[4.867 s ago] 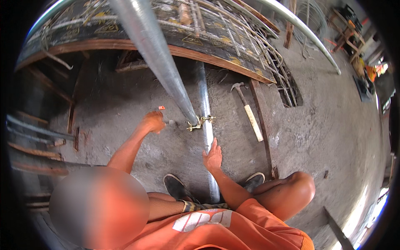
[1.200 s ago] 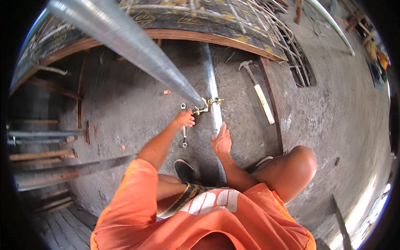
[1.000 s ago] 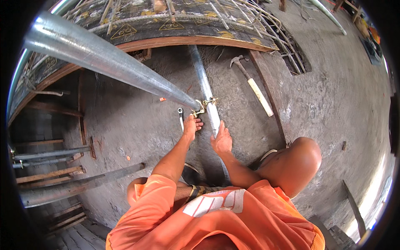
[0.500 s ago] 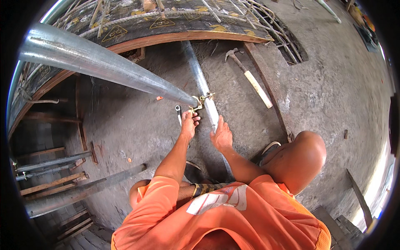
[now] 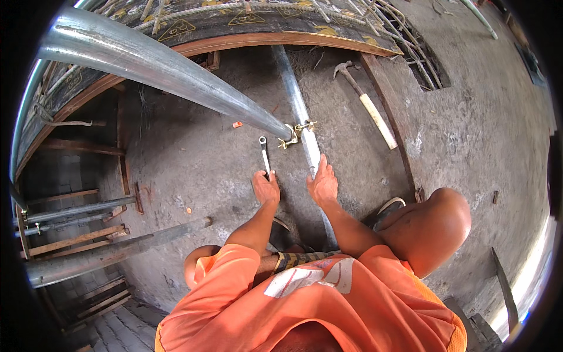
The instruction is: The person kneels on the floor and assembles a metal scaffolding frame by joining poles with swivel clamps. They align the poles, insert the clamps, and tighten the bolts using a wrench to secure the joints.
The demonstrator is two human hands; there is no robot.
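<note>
Grey concrete floor [image 5: 469, 146] fills most of the view. Across the top: dark board [image 5: 234, 29] with a wooden edge, metal rods lying over it. Person sits at the lower edge in an orange shirt [image 5: 311, 311], both forearms reaching forward.

Thick metal pipe [image 5: 170, 73] slants from upper left down to the centre. Second, thinner-looking pipe [image 5: 291, 82] runs from under the board toward the person, passing between the shoes.

Hammer [image 5: 369, 111] with a pale handle lies on the floor, to the right of the right hand and farther from the person.

Right hand [image 5: 324, 183] lies on the second pipe, fingers nearly straight, thumb on the opposite side; grip underneath cannot be seen. Left hand [image 5: 267, 188] is half curled at the near end of the wrench; cannot tell whether it grips it.

Wrench [image 5: 265, 157] extends forward from the left fingertips, ring end away from the person, left of both pipes. Gold-coloured clamp [image 5: 291, 138] sits where the two pipes meet, ahead of both hands. Small orange scrap [image 5: 237, 124] lies on the floor beyond the wrench, to its left.
</note>
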